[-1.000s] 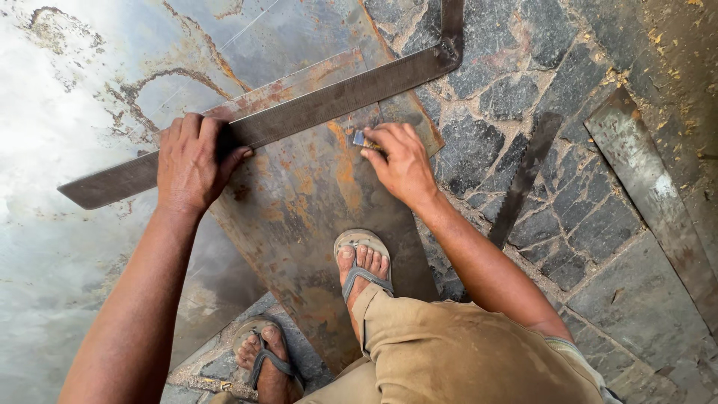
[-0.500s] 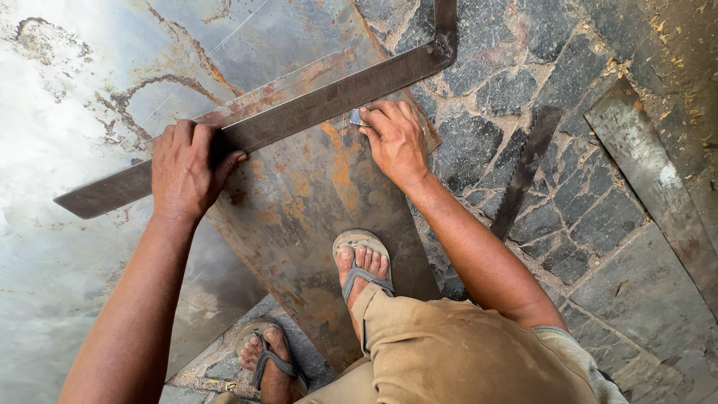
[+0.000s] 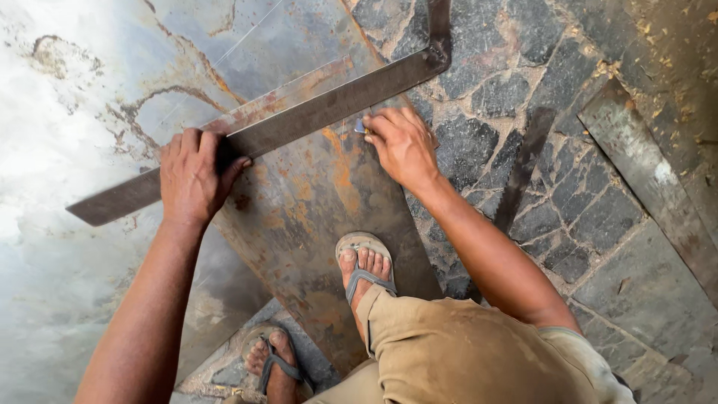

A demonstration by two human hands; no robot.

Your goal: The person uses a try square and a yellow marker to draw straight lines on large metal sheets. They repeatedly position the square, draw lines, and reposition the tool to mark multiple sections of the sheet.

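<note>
View: one head-worn camera, set above the person.
Facing: pointed steeply down, past bent knees and sandalled feet, at the floor (image 3: pixel 598 224).
Nearness: close; both forearms and the metal sheet (image 3: pixel 314 202) are framed.
Shared coverage: none, single view.

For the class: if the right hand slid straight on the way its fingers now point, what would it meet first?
Most likely the lower edge of the steel square: the right hand points up-left, its fingertips with a small marker already close against that blade on the metal sheet.
</note>
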